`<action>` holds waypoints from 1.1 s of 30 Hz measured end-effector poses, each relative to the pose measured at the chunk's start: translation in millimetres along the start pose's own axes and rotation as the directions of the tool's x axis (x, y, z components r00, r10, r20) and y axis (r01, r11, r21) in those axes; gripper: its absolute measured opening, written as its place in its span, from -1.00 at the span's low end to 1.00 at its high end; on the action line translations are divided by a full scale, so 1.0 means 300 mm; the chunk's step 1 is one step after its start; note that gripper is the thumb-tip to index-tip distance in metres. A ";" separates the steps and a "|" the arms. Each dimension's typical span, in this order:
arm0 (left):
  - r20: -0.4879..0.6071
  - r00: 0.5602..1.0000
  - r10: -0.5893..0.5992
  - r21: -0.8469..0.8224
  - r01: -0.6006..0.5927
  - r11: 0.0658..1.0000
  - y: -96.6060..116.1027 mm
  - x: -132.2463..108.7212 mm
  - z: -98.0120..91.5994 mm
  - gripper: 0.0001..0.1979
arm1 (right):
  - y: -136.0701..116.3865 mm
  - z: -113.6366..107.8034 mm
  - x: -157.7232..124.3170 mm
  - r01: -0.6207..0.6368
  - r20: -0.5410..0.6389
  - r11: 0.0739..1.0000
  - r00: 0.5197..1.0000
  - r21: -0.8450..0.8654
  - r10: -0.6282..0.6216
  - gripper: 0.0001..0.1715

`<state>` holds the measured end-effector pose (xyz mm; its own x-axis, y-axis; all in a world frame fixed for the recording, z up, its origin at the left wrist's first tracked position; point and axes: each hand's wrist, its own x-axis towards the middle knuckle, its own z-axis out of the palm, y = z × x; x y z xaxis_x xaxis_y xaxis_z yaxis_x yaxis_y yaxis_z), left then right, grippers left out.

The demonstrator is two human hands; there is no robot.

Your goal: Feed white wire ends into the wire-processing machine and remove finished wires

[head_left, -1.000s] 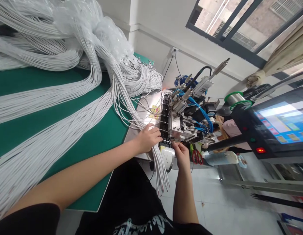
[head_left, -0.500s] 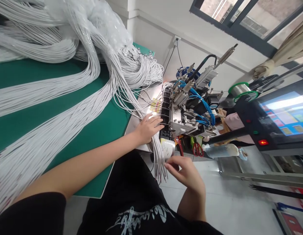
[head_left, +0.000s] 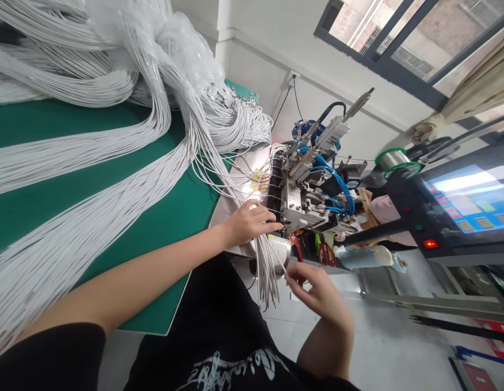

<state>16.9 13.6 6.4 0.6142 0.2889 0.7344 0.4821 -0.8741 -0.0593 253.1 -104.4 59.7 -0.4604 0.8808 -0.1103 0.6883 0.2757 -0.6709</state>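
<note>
Head view, single frame.

- Left hand (head_left: 252, 220), centre of frame: palm down on the metal plate (head_left: 235, 187) at the edge of the green tabletop (head_left: 162, 217). Fingers lay close together and stretched toward the black wire fixture (head_left: 274, 190), their tips at its near end. They gripped nothing and rested on the wires there.
- Right hand (head_left: 317, 290), lower centre right, was held in the air off the tabletop edge. Thumb and forefinger were pinched on a single white wire (head_left: 281, 266) near its free end, and the other fingers were loosely curled.
- That wire rose up-left to the hanging wire bundle (head_left: 265, 271), which drooped over the tabletop edge just under the left hand.
- Soldering machine (head_left: 306, 198), with blue air hoses, stood right of the fixture. Thin wires ran from the fixture leftward over the plate.
- Long white cable bundles (head_left: 72, 157) fanned across the tabletop, left half of frame.
- Red-handled scissors (head_left: 325, 253) lay below the machine. Solder spool (head_left: 394, 161) and lit touchscreen (head_left: 469, 198) stood at right.
</note>
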 end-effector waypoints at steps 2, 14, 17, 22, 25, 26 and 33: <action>0.005 0.994 0.111 -0.002 -0.111 0.994 0.007 0.010 -0.012 -0.65 | 0.036 -0.030 -0.005 -0.031 -0.146 0.995 0.988 0.098 0.045 -0.83; -0.123 0.985 0.118 0.049 -0.112 0.992 0.021 0.016 -0.012 -0.88 | 0.140 0.094 0.171 0.245 -0.626 0.644 0.625 0.724 0.466 -0.67; -0.105 0.990 0.094 0.084 -0.086 0.993 0.024 0.014 -0.002 -0.84 | 0.138 0.111 0.192 0.250 -0.635 0.640 0.600 0.727 0.487 -0.66; -0.046 0.997 0.060 0.104 -0.055 0.993 0.022 0.003 0.028 -0.82 | 0.125 0.112 0.202 0.232 -0.634 0.665 0.623 0.710 0.459 -0.64; -0.015 0.999 0.051 0.109 -0.049 0.993 0.019 0.002 0.034 -0.80 | 0.125 0.106 0.199 0.234 -0.611 0.657 0.664 0.717 0.430 -0.65; -0.003 0.999 0.048 0.111 -0.047 0.993 0.019 0.003 0.033 -0.80 | 0.130 0.102 0.198 0.223 -0.588 0.646 0.688 0.730 0.426 -0.65; 0.077 0.997 0.026 0.087 -0.032 0.996 0.020 0.015 0.001 -0.78 | 0.195 0.079 0.189 -0.017 -0.544 0.791 0.716 0.612 0.437 -0.58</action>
<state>22.7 9.8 9.2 0.6728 0.2956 0.6782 0.5145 -0.8457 -0.1418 254.0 -47.4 -3.3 0.2761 0.9607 0.0272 0.2090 -0.0324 -0.9774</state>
